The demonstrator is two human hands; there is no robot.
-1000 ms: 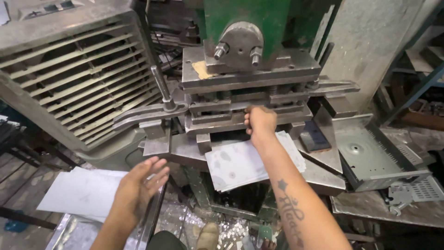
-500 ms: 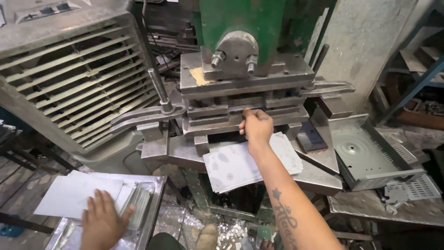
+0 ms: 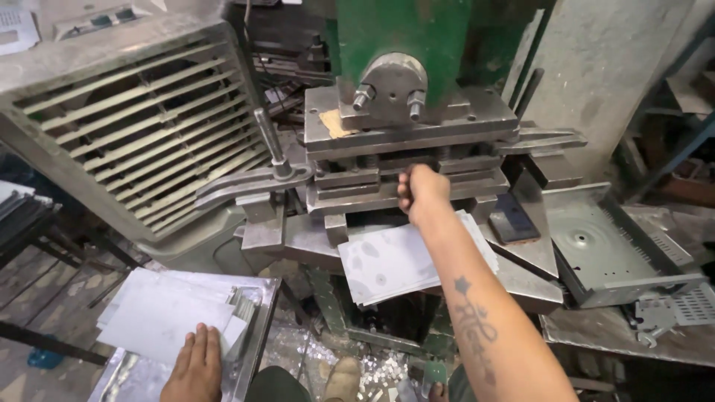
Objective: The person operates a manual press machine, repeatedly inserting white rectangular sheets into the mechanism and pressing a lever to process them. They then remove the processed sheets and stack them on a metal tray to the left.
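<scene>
My right hand (image 3: 421, 192) reaches into the gap of the press die (image 3: 406, 160), fingers curled at the far edge of a flat grey metal sheet (image 3: 395, 262). The sheet sticks out of the die toward me and tilts slightly down. At the lower left, my left hand (image 3: 195, 363) lies flat on a stack of similar blank sheets (image 3: 160, 313), which rests in a metal tray (image 3: 257, 327). The fingertips touch the top sheet. The green press body (image 3: 417, 37) rises above the die.
A long lever (image 3: 249, 182) juts left from the press. A large louvred metal housing (image 3: 126, 126) fills the left side. A pressed metal chassis pan (image 3: 618, 249) lies on the bench to the right. Metal scraps litter the floor below by my foot (image 3: 344, 376).
My left hand dropped from beside the press down to the sheet stack at the lower left. My right hand stayed at the die with the sheet.
</scene>
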